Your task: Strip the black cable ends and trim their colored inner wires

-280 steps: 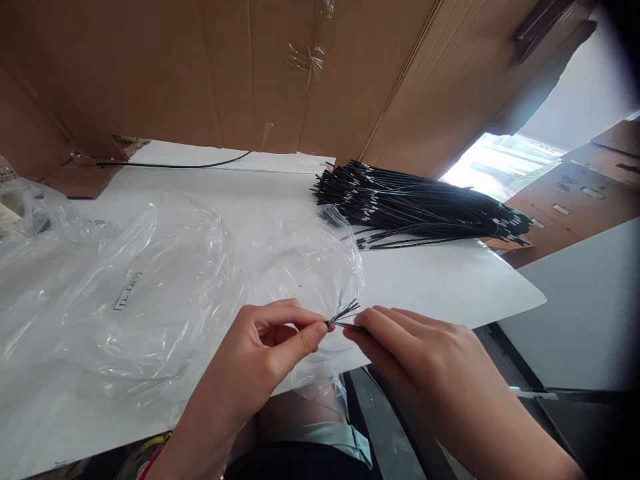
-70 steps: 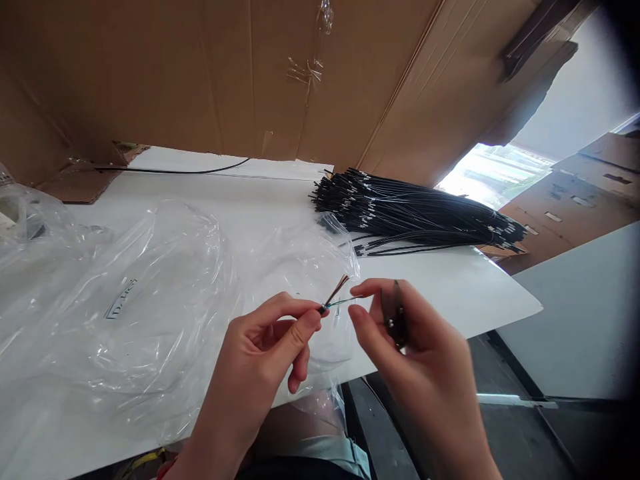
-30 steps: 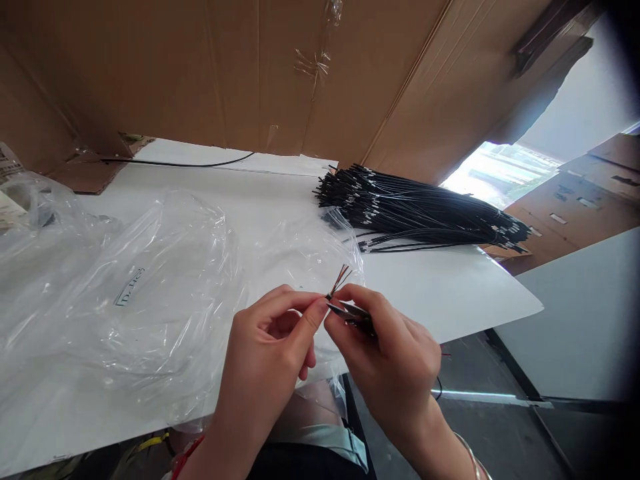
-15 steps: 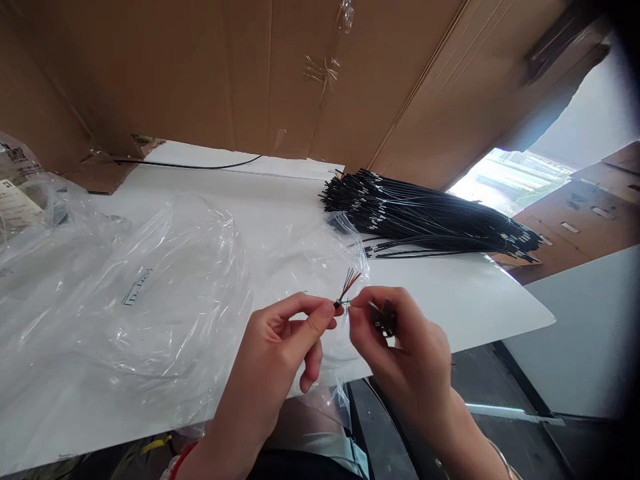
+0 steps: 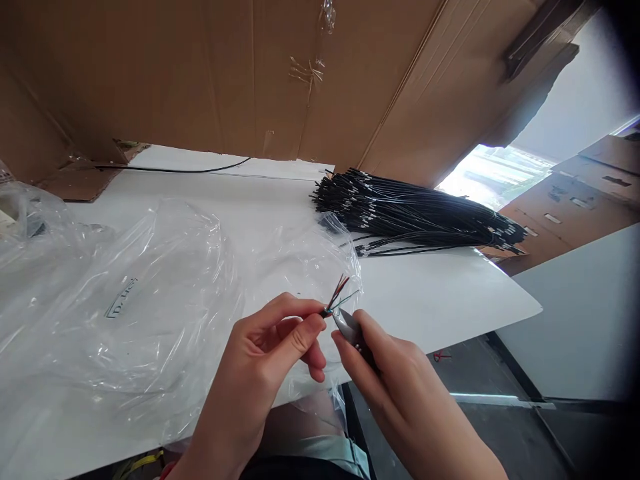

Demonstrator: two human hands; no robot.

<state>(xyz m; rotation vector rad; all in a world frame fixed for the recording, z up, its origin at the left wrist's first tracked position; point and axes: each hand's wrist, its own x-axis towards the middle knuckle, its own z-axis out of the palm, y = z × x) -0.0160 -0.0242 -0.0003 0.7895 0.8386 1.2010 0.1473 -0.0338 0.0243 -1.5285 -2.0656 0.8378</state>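
Note:
Between thumb and forefinger, my left hand [image 5: 273, 350] pinches the end of a black cable [image 5: 325, 312]. Thin wires [image 5: 339, 291], dark, orange-red and light blue, fan out of that end. My right hand [image 5: 395, 370] is wrapped round a pair of metal cutters [image 5: 351, 329]; their pointed jaws are beside the base of the wires. Whether the jaws touch a wire is too small to tell. Both hands are above the near edge of the white table [image 5: 420, 293].
Clear plastic bags [image 5: 165, 293] cover the table's left and middle. A large bundle of black cables [image 5: 415, 210] lies at the back right. Cardboard [image 5: 200, 80] stands along the back, and a single black cable [image 5: 190, 171] lies near it.
My right hand has opened away from the wires and turned, and the cutters now point at them. The wires have spread apart, one leaning right. The view has shifted slightly.

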